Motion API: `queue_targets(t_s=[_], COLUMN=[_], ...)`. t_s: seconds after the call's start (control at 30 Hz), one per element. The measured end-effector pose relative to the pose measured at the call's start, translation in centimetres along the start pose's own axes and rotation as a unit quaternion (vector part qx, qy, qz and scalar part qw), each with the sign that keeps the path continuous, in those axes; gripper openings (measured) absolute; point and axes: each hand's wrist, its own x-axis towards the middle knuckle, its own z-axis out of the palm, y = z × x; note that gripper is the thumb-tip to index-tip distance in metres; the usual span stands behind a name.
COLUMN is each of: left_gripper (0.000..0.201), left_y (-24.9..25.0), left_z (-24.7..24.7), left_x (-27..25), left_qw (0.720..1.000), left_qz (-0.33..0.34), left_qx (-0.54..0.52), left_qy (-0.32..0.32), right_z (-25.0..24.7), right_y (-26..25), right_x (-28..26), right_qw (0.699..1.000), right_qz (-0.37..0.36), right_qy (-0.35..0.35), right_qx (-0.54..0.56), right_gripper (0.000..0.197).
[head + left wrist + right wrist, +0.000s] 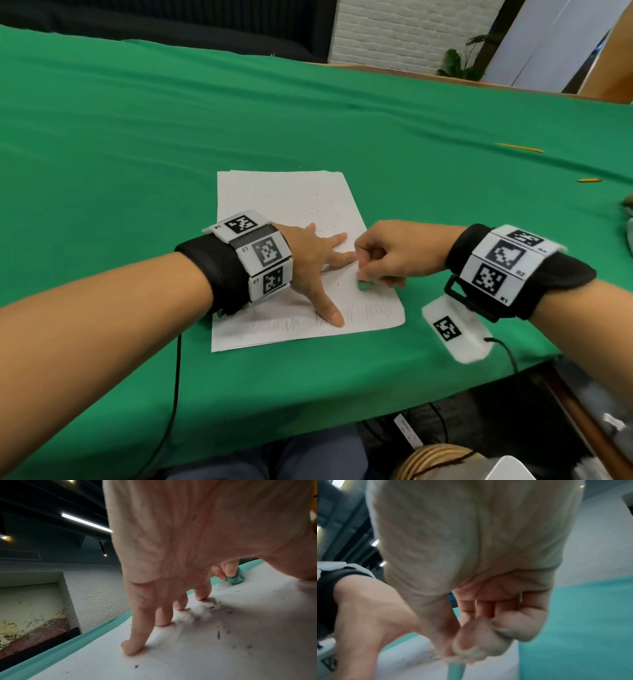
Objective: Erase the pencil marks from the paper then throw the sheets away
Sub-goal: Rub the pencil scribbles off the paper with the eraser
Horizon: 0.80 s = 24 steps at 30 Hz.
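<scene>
A white sheet of paper (291,205) lies on the green table, with grey pencil zigzags (376,310) along its near edge and dark eraser crumbs (217,634) scattered over it. My left hand (318,260) lies flat on the sheet with fingers spread, pressing it down; its fingertips (132,649) touch the paper. My right hand (387,257) pinches a small green eraser (364,285) against the paper near its right edge. In the left wrist view the eraser (235,578) shows under the right fingers. In the right wrist view the eraser (456,670) sticks out below the pinching fingertips.
Two yellow pencils (519,147) (589,180) lie on the green cloth (137,154) at the far right. A white tagged box (455,329) with a cable sits beside the paper's near right corner. The table's near edge (308,435) runs just below the paper.
</scene>
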Motion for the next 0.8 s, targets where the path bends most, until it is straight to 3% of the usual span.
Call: queue_targets(t_s=[0.07, 0.23, 0.4, 0.6, 0.8], left_gripper=[0.111, 0.113, 0.113, 0.112, 0.113], left_y=[0.0, 0.1, 0.1, 0.2, 0.1], left_z=[0.0, -0.1, 0.0, -0.1, -0.1], left_x=[-0.1, -0.1, 0.0, -0.2, -0.1], left_qw=[1.000, 1.000, 1.000, 1.000, 1.000], left_qz=[0.000, -0.002, -0.004, -0.003, -0.003], left_qx=[0.000, -0.001, 0.000, -0.002, -0.009], left_qy=[0.002, -0.002, -0.003, 0.002, -0.003], right_z=[0.7, -0.6, 0.7, -0.6, 0.1], right_y=[0.2, 1.4, 0.8, 1.4, 2.3], right_x=[0.0, -1.3, -0.9, -1.4, -1.3], right_qw=[0.999, 0.999, 0.999, 0.999, 0.999], right_qz=[-0.012, 0.020, -0.015, 0.013, -0.001], right_qy=[0.006, -0.011, 0.006, -0.026, -0.038], right_qx=[0.035, -0.048, 0.029, -0.039, 0.031], right_gripper=[0.022, 0.023, 0.024, 0.022, 0.026])
